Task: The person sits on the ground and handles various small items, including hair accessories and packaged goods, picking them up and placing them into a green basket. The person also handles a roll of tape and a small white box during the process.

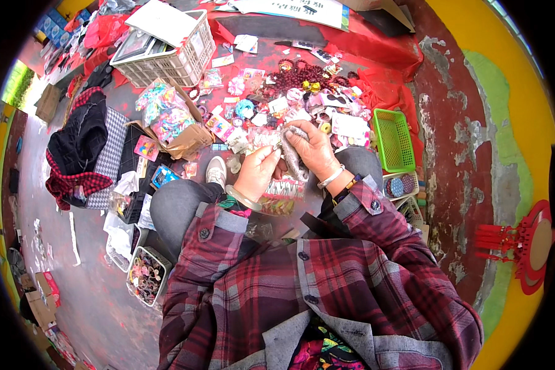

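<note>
A small grey, sparkly, pouch-like thing (301,171) is held up in front of my knees. My right hand (314,151) grips it from above, with the thumb on its face and the fingers bent round its upper edge. On its left side, my left hand (257,172) is closed in a pinch by a small silvery bit at the edge; the exact spot between thumb and finger is too small to make out. Beneath the hands lie flat clear packs (283,188) with striped and yellowish contents. Beyond them spreads a heap of hair ties, dark red beads (296,79) and carded trinkets.
At the right stands a green plastic basket (394,140), with a tray of round patterned pieces (401,185) nearer me. To the left are an open carton of colourful bags (188,145), a white crate (188,61), dark clothing (83,145) and a small basket of trinkets (148,274).
</note>
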`<action>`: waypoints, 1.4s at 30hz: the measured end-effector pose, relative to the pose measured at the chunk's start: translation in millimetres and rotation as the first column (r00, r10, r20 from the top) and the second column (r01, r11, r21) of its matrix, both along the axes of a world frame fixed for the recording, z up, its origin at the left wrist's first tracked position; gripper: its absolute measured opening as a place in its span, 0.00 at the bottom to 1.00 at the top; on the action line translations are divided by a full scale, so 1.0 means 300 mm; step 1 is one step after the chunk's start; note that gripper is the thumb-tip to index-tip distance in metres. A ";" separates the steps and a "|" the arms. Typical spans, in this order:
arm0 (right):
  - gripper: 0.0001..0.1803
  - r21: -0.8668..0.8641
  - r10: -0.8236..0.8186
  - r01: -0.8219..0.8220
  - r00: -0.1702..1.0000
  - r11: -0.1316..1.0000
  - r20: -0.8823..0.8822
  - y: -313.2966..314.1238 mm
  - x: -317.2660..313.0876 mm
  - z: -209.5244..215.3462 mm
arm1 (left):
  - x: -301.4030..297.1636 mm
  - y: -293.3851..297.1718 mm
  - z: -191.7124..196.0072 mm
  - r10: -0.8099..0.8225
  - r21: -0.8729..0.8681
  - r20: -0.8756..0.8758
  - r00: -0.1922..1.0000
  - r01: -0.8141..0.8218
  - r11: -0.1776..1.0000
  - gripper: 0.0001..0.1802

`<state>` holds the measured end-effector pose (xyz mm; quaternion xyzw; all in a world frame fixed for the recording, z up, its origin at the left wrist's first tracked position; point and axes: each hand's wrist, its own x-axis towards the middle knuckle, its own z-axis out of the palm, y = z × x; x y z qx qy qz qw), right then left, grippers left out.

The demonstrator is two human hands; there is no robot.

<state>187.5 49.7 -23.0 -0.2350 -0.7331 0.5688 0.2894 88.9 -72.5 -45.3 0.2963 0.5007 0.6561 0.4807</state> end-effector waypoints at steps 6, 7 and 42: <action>0.12 -0.438 -0.119 0.102 0.993 0.893 -0.011 0.048 0.003 -0.049 | -0.038 -0.008 -0.010 0.072 -0.081 -0.289 0.955 -0.099 0.992 0.11; 0.12 -0.553 -0.139 0.072 0.987 0.830 -0.081 0.070 0.008 -0.054 | -0.052 -0.011 -0.014 0.081 -0.101 -0.293 0.953 -0.115 0.988 0.12; 0.15 -0.175 0.192 -0.193 0.981 0.966 -0.022 0.048 0.019 0.001 | -0.053 0.001 0.000 0.019 -0.163 -0.082 0.996 -0.032 0.986 0.08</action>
